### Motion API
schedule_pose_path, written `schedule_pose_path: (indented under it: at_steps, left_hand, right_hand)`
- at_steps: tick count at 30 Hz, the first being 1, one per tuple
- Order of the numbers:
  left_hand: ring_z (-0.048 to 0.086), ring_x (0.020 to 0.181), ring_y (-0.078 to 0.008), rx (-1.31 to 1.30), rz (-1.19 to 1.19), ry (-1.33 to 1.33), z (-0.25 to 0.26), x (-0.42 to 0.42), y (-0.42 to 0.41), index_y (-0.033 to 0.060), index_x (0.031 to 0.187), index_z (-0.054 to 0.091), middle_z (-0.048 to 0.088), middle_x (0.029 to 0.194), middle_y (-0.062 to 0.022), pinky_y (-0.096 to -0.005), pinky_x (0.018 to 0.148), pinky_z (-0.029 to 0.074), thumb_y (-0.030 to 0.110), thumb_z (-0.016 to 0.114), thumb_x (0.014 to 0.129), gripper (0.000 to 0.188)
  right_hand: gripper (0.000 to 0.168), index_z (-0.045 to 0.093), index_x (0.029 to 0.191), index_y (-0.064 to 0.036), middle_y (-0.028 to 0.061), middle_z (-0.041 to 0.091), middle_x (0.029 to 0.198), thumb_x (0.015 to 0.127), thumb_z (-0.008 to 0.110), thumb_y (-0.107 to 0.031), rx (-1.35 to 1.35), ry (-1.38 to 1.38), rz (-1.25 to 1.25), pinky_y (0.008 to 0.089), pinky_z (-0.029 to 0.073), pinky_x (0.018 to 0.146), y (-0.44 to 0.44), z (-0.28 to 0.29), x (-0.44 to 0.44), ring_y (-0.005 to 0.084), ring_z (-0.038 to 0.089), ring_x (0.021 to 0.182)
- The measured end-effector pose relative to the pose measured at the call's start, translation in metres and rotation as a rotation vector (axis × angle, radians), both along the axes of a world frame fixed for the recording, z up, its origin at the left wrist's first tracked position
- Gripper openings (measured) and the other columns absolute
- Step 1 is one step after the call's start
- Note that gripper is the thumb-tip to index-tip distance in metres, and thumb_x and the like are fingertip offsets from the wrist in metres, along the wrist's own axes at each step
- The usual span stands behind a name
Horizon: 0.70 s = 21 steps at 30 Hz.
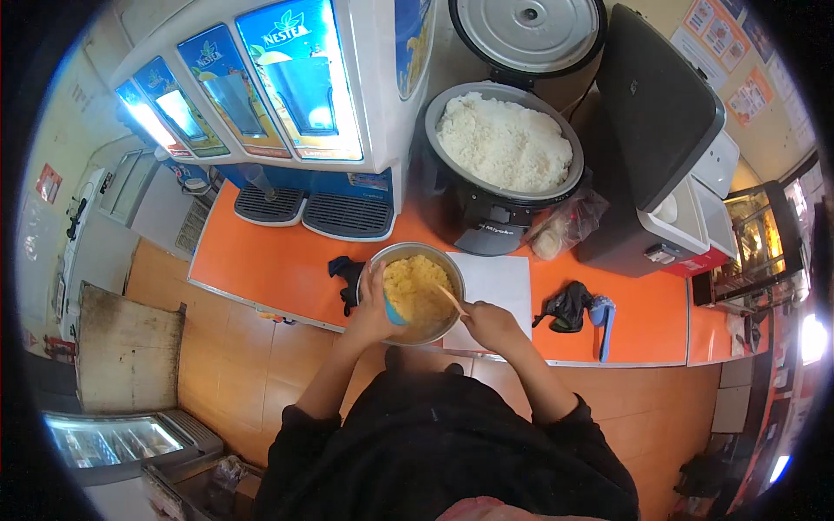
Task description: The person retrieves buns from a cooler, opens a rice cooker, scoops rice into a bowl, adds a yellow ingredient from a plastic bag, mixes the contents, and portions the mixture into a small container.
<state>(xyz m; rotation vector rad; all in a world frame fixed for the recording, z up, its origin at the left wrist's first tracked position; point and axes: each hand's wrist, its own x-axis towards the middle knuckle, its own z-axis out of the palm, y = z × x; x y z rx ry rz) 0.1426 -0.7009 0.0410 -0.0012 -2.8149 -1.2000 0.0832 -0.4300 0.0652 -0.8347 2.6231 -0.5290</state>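
A round metal bowl [459, 277] with yellow rice [417, 283] in it stands at the front of the orange counter. My left hand [373, 303] reaches over the bowl's left rim and holds a small blue cup or bowl [393, 314], partly hidden by the fingers. In my right hand [493, 325], at the right rim, is a light wooden spoon or paddle [449, 299]. Its tip reaches the yellow rice. Behind the bowl, white rice [505, 143] fills an uncovered Miyako rice cooker [498, 228] with its lid [531, 29] raised.
A Nestea drink dispenser [381, 84] stands back left. White paper [495, 280] lies beside the bowl. Black cloth or plastic [345, 280] is left of it; a black plastic bag [567, 306] and blue-handled brush [604, 325] lie right. An opened cooler box [612, 238] stands back right.
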Motion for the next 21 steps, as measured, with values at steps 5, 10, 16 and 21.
schedule_pose_path:
  at_steps: [5,10,16,21]
  left_hand:
    - [0.018,0.142,-0.0450,0.161,0.040,-0.052,-0.020,0.003,-0.002,0.0068,0.152,-0.008,0.012,0.151,-0.0288,-0.0485,0.117,0.024,0.030,0.094,0.053,0.144]
    - [0.024,0.139,-0.0400,0.212,0.047,0.055,-0.027,-0.003,0.003,0.0062,0.152,-0.007,0.020,0.146,-0.0249,-0.0478,0.116,0.026,0.030,0.095,0.052,0.145]
    - [0.033,0.135,-0.0314,0.490,0.094,0.173,-0.032,0.002,0.012,0.0051,0.149,-0.002,0.030,0.140,-0.0175,-0.0451,0.113,0.032,0.019,0.093,0.056,0.133]
    - [0.036,0.133,-0.0303,0.568,0.101,0.263,-0.045,0.011,0.003,0.0085,0.149,-0.005,0.029,0.140,-0.0163,-0.0442,0.112,0.035,0.016,0.092,0.057,0.134]
  right_hand:
    - [0.036,0.057,0.128,-0.012,0.0185,0.064,0.100,0.093,0.054,-0.021,-0.120,0.035,0.018,0.0462,0.054,0.071,-0.016,0.031,0.019,0.0356,0.067,0.085]
    - [0.063,0.042,0.145,-0.011,0.0184,0.064,0.102,0.084,0.057,-0.009,0.056,0.068,0.129,0.0448,0.055,0.065,-0.045,0.034,0.042,0.0334,0.069,0.084]
    - [0.065,0.036,0.149,-0.011,0.0214,0.058,0.119,0.086,0.054,-0.009,0.004,-0.047,0.084,0.0462,0.056,0.068,-0.052,0.021,0.047,0.0341,0.069,0.086]
    - [0.055,0.047,0.142,-0.013,0.0202,0.062,0.113,0.088,0.055,-0.016,0.099,-0.063,0.082,0.0487,0.054,0.070,-0.041,0.001,0.029,0.0357,0.068,0.088]
